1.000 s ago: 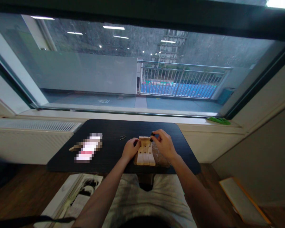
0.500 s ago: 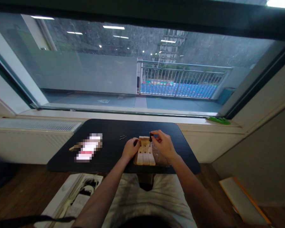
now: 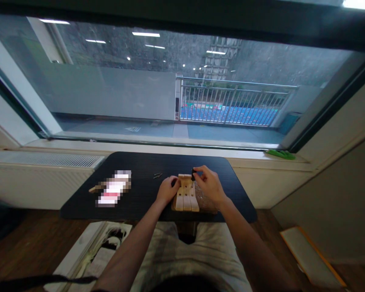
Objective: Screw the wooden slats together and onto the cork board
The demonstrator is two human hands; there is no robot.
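Light wooden pieces [image 3: 187, 202], set side by side with dark round holes in them, lie on a brown block [image 3: 205, 200] that looks wrapped in clear film. My left hand [image 3: 168, 190] is closed on their left edge, thumb and fingers pressed to the wood. Between the fingertips of my right hand [image 3: 209, 182] is a small screwdriver with a black handle [image 3: 194, 174], held upright. Its tip points down at the rightmost wooden piece; whether it sits in a screw is too small to tell. Several screws [image 3: 157, 175] lie beyond my left hand.
A dark table [image 3: 140, 164] carries everything. At its left are a blurred-out pinkish item [image 3: 114, 190] and a wooden stick [image 3: 94, 189]. Below stands an open white box [image 3: 79, 247] with cables. A radiator [image 3: 42, 178] and a window sill with a green cloth [image 3: 280, 154] border the table.
My right fingers have shifted slightly around the black handle, which shows turned a little. My left hand and the wooden pieces stay where they were.
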